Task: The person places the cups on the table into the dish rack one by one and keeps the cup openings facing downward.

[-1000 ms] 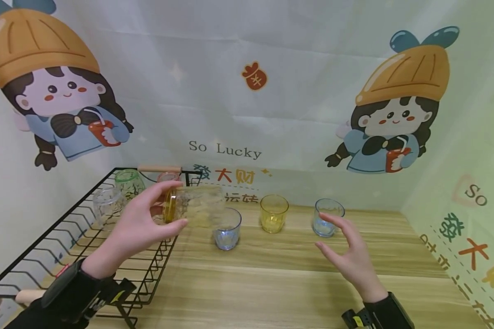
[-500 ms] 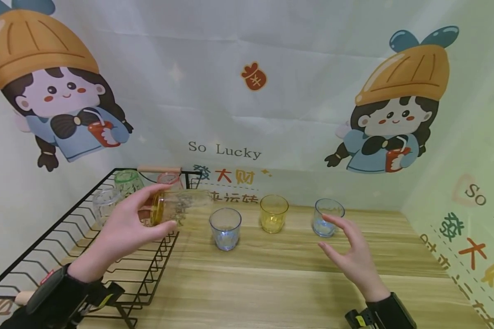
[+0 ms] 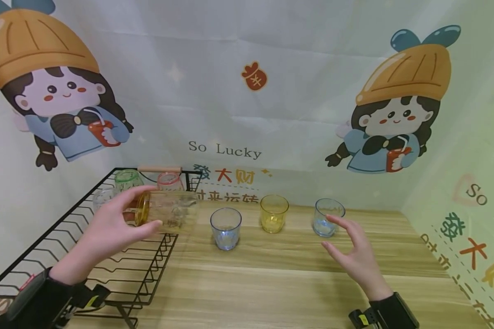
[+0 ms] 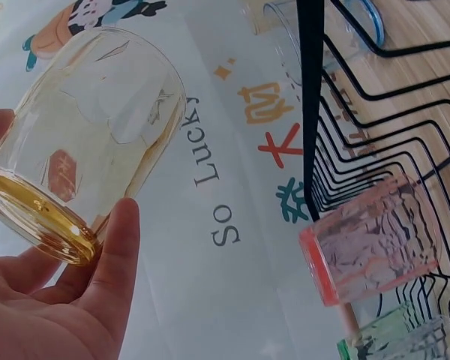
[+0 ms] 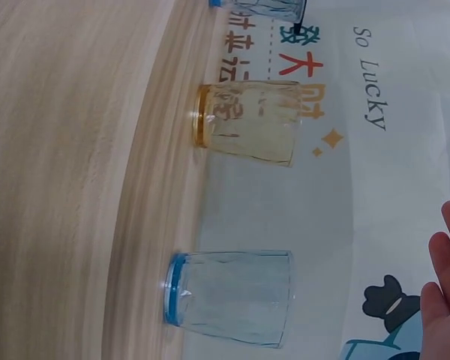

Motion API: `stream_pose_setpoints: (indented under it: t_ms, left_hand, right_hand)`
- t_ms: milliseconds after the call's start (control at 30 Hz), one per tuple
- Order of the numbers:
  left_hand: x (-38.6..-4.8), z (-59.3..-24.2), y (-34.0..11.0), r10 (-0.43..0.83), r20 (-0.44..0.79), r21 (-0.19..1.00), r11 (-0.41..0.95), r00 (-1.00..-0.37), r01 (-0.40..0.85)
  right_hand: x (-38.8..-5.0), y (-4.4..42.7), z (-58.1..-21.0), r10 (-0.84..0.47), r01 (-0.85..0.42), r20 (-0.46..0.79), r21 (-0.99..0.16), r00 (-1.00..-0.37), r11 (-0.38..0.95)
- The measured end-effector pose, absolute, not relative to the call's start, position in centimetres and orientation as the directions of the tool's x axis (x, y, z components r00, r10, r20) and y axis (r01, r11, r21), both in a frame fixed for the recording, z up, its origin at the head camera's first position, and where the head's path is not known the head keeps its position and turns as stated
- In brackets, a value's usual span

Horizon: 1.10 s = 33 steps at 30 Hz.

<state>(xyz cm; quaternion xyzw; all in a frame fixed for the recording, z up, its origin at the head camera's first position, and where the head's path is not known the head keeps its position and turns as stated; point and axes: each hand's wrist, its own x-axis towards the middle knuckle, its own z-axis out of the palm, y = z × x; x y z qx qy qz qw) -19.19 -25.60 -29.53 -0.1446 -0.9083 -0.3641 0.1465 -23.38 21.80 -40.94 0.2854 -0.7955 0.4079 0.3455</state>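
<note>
The left hand [image 3: 111,224] grips a yellow glass [image 3: 170,211] by its thick base, the glass lying sideways in the air above the rack's right side. In the left wrist view, fingers and thumb hold that yellow glass [image 4: 97,112] around its amber base. The right hand [image 3: 358,258] hangs over the table with thumb and fingers apart, holding nothing; its fingertips overlap the light blue glass [image 3: 326,226] in the head view. A second yellow glass [image 3: 273,219] and a blue-rimmed glass [image 3: 225,230] stand upright on the table.
A black wire rack [image 3: 154,274] stands at the left. In it are upside-down green [image 3: 127,179], pink [image 3: 169,181] and clear [image 3: 104,197] glasses, the clear one partly behind the left hand. A printed cloth [image 3: 313,100] hangs behind the wooden table [image 3: 280,292].
The left hand has moved left with the sideways yellow glass, away from the blue-rimmed glass and over the rack's edge. The right hand has shifted very slightly right.
</note>
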Motion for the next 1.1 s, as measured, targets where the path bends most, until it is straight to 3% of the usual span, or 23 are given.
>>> stream_pose_setpoints:
  t_ms: [1100]
  left_hand:
    - [-20.1, -30.1, -29.5, 0.223, 0.354, 0.426, 0.826, -0.908, 0.369]
  right_hand:
    - [-24.3, 23.1, -42.6, -0.182, -0.671, 0.745, -0.433, -0.642, 0.602]
